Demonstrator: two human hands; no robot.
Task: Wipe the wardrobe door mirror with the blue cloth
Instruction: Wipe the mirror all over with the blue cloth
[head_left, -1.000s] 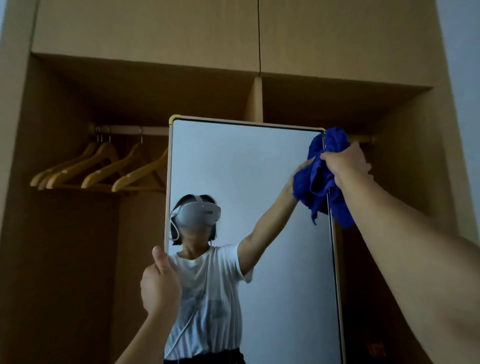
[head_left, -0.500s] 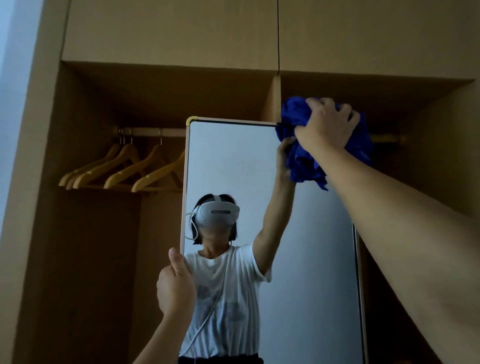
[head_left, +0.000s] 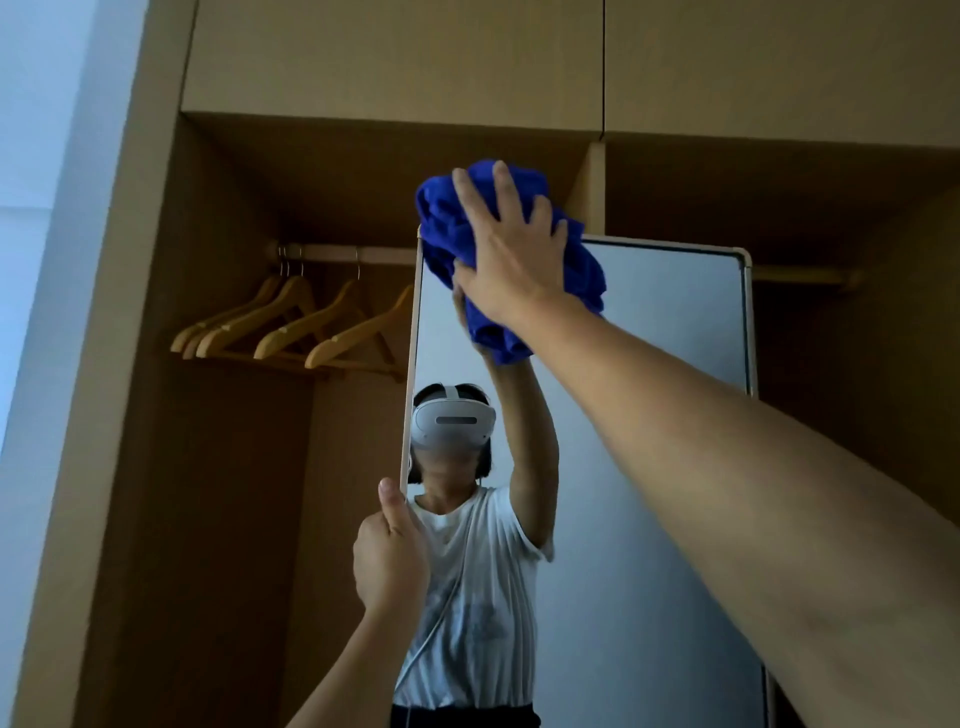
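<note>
Right hand (head_left: 511, 254): fingers spread flat, pressing the bunched blue cloth (head_left: 457, 234) against the mirror's (head_left: 665, 415) top-left corner.
Left hand (head_left: 390, 558): lower down, gripping the mirror's left edge, thumb up.
Behind: wooden hangers (head_left: 291, 327) on rail.

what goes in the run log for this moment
right hand presses blue cloth on mirror top-left corner | left hand grips left frame edge

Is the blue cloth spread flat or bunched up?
Bunched up: the cloth shows thick folds under the right hand.
</note>
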